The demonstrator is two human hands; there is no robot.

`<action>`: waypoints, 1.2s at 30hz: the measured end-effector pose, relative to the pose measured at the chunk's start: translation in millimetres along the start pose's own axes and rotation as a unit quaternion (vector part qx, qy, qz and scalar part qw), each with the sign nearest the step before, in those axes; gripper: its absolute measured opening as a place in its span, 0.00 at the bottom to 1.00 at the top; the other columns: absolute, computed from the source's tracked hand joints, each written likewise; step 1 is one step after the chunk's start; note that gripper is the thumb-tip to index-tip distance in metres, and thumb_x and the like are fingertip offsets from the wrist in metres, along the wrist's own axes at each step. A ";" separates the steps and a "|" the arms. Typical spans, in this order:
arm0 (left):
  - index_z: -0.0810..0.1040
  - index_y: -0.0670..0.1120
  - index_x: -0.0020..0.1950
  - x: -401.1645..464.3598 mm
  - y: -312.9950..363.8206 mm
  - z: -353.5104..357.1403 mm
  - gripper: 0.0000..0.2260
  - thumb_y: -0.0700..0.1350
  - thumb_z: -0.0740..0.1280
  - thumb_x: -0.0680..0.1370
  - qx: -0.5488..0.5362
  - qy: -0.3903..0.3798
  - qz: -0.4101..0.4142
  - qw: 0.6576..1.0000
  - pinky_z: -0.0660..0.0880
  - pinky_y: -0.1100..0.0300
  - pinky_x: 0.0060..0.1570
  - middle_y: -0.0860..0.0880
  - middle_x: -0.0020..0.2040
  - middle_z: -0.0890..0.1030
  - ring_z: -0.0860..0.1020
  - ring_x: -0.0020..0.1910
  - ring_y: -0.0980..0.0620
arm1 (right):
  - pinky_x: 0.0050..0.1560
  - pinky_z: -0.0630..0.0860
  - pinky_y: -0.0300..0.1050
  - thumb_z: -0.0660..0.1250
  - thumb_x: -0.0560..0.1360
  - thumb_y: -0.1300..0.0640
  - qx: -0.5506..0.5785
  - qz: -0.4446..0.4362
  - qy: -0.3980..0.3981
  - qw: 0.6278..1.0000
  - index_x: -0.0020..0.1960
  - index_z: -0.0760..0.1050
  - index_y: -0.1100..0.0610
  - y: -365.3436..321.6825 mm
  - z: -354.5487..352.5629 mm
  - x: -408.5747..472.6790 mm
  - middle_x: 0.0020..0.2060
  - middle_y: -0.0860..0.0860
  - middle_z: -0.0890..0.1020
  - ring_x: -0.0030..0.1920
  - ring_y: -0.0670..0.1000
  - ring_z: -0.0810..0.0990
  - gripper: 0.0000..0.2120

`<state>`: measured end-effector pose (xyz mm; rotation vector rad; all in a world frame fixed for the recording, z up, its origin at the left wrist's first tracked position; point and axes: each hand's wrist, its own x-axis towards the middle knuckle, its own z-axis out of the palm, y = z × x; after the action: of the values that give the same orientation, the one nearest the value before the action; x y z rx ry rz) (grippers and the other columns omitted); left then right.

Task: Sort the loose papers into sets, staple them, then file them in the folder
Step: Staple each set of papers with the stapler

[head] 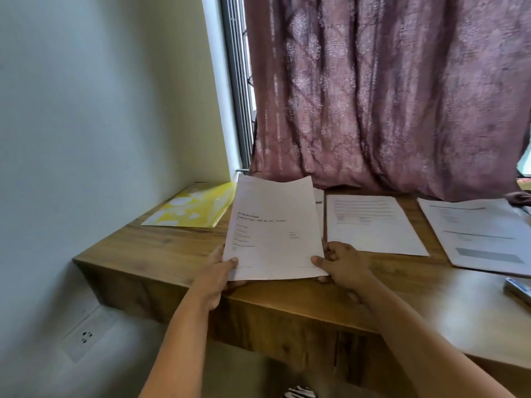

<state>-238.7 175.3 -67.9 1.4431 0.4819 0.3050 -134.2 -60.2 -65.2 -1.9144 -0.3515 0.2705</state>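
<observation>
Fingers (318,260) of both hands clamped on paper set (273,228), thumbs on top, rest underneath; left hand (215,271) at lower-left corner, right hand (342,262) at lower-right. Set held tilted up over desk (178,254) front edge, frame centre. Yellow folder (192,208) flat on desk just to its left; two more paper stacks (373,225) w/ print lie flat to the right.

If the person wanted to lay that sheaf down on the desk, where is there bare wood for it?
Bare wood shows in front of the yellow folder, out to the desk edge on the left, and along the near edge below the middle paper and the right paper set. The back is crowded with papers. Both hands hold the sheaf.
</observation>
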 end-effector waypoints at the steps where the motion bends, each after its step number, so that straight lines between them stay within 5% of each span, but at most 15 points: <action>1: 0.70 0.53 0.66 6.4 1.9 -8.9 0.15 0.37 0.60 0.82 -0.008 0.008 -0.002 1.000 0.81 0.57 0.35 0.47 0.57 0.79 0.80 0.52 0.46 | 0.43 0.82 0.42 0.69 0.76 0.55 0.024 0.001 0.004 1.000 0.58 0.72 0.54 -3.2 7.5 8.6 0.55 0.52 0.78 0.46 0.51 0.83 0.12; 9: 0.77 0.38 0.57 93.7 17.4 -69.9 0.08 0.39 0.65 0.79 -0.231 0.126 -0.014 0.965 0.80 0.62 0.30 0.43 0.49 0.81 0.80 0.38 0.52 | 0.52 0.82 0.50 0.63 0.81 0.59 0.146 0.051 -0.003 0.988 0.63 0.72 0.56 -24.5 84.0 93.0 0.53 0.52 0.77 0.45 0.52 0.83 0.12; 12: 0.76 0.43 0.50 112.8 13.8 -78.4 0.04 0.35 0.64 0.79 -0.195 0.165 0.055 0.965 0.79 0.62 0.32 0.43 0.46 0.80 0.79 0.38 0.51 | 0.51 0.82 0.49 0.62 0.81 0.59 0.123 0.036 0.028 0.991 0.60 0.73 0.54 -33.2 106.1 118.4 0.52 0.52 0.78 0.44 0.52 0.83 0.09; 14: 0.75 0.44 0.52 123.7 8.5 -85.8 0.09 0.32 0.64 0.78 -0.123 0.294 0.138 0.938 0.80 0.59 0.40 0.41 0.50 0.81 0.80 0.42 0.49 | 0.54 0.81 0.52 0.63 0.80 0.57 0.068 0.006 0.056 0.996 0.59 0.75 0.55 -37.7 121.5 139.8 0.55 0.53 0.79 0.49 0.54 0.83 0.09; 17: 0.76 0.39 0.59 140.8 7.1 -89.0 0.13 0.31 0.59 0.76 0.114 0.401 0.189 0.889 0.74 0.57 0.52 0.39 0.55 0.80 0.79 0.52 0.43 | 0.49 0.82 0.49 0.62 0.80 0.60 0.102 -0.014 0.093 0.990 0.60 0.76 0.59 -52.8 138.6 167.2 0.55 0.54 0.78 0.48 0.53 0.81 0.10; 20: 0.75 0.42 0.62 162.3 3.1 -83.9 0.14 0.38 0.60 0.78 0.413 0.334 0.103 0.841 0.70 0.51 0.61 0.41 0.59 0.78 0.74 0.61 0.40 | 0.47 0.83 0.48 0.61 0.81 0.61 0.126 -0.030 0.125 0.984 0.59 0.75 0.60 -62.9 156.1 186.8 0.53 0.52 0.76 0.40 0.48 0.80 0.09; 22: 0.76 0.45 0.60 173.4 5.6 -88.5 0.12 0.44 0.57 0.80 0.504 0.297 0.048 0.809 0.67 0.47 0.65 0.44 0.61 0.77 0.70 0.65 0.43 | 0.49 0.82 0.50 0.61 0.81 0.61 0.082 -0.065 0.156 0.982 0.57 0.75 0.60 -62.2 166.8 192.1 0.52 0.52 0.77 0.41 0.50 0.81 0.07; 27: 0.70 0.48 0.70 192.7 9.2 -108.6 0.19 0.46 0.52 0.80 0.552 0.285 -0.036 0.783 0.55 0.43 0.73 0.47 0.73 0.68 0.58 0.75 0.42 | 0.54 0.79 0.51 0.61 0.80 0.60 -0.025 -0.089 0.155 0.984 0.58 0.76 0.61 -41.3 175.8 210.2 0.52 0.55 0.81 0.49 0.55 0.81 0.10; 31: 0.63 0.50 0.76 197.0 15.8 -114.2 0.23 0.45 0.51 0.80 0.540 0.272 -0.074 0.793 0.45 0.43 0.75 0.50 0.78 0.59 0.48 0.79 0.45 | 0.47 0.81 0.48 0.62 0.80 0.59 -0.015 -0.082 0.112 0.990 0.54 0.77 0.58 -41.5 180.1 216.1 0.49 0.52 0.81 0.44 0.53 0.84 0.07; 36: 0.67 0.46 0.74 189.4 13.3 -114.1 0.23 0.38 0.55 0.78 0.463 0.339 0.043 0.818 0.63 0.47 0.70 0.39 0.70 0.71 0.61 0.74 0.41 | 0.46 0.81 0.52 0.62 0.79 0.58 -0.053 -0.118 0.094 0.987 0.47 0.78 0.60 -41.6 194.0 215.7 0.44 0.54 0.82 0.40 0.54 0.83 0.08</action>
<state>-129.1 366.9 -86.1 2.3047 1.2714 0.7338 -6.4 201.3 -100.1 -1.9612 -0.4684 -0.0872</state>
